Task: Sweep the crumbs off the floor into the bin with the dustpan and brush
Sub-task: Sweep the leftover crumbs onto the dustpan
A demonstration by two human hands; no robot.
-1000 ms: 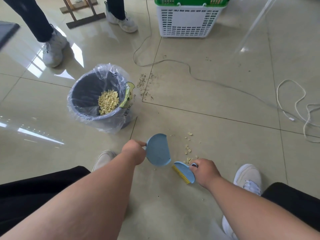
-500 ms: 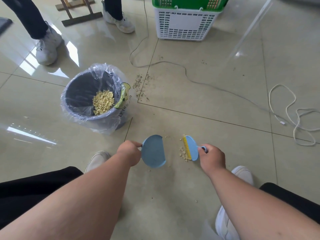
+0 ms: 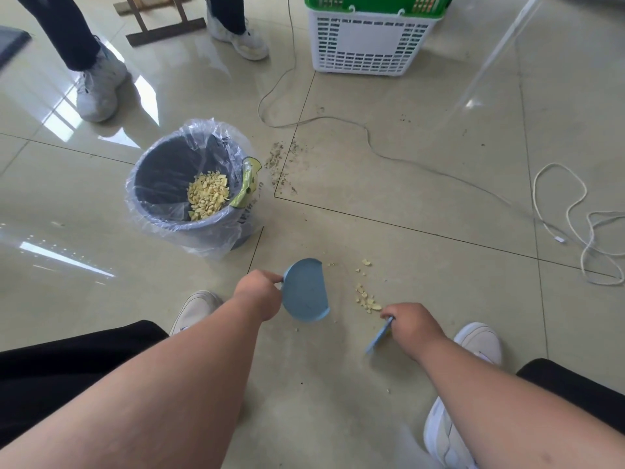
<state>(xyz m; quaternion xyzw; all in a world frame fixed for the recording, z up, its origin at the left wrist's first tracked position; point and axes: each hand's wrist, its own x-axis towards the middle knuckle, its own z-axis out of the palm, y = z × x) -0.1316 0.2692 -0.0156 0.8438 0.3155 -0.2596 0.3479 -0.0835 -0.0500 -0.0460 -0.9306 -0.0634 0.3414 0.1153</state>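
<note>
- A person's left hand (image 3: 258,294) curls around the handle of a small blue dustpan (image 3: 305,290) low over a tiled floor (image 3: 389,231); the handle itself is hidden inside the fist.
- The dustpan's rounded back faces the hand and its straight open edge faces right, toward the crumbs; that edge runs roughly away from the viewer.
- A loose line of pale yellow crumbs (image 3: 366,297) lies on the floor just right of the dustpan, between the two hands.
- The right hand (image 3: 413,328) grips a blue brush (image 3: 378,336). Only a thin blue edge shows, slanting from the hand down toward the lower left; its bristles cannot be made out.
- A grey bin (image 3: 189,194) lined with a clear bag stands upright, up and left of the dustpan, well apart from it. A heap of yellow crumbs lies inside.
- Farther off stands a white basket (image 3: 367,42), cut off at the top edge, and a white cord (image 3: 575,211) trails off the right.
- Another person's legs are cut off at the top.
</note>
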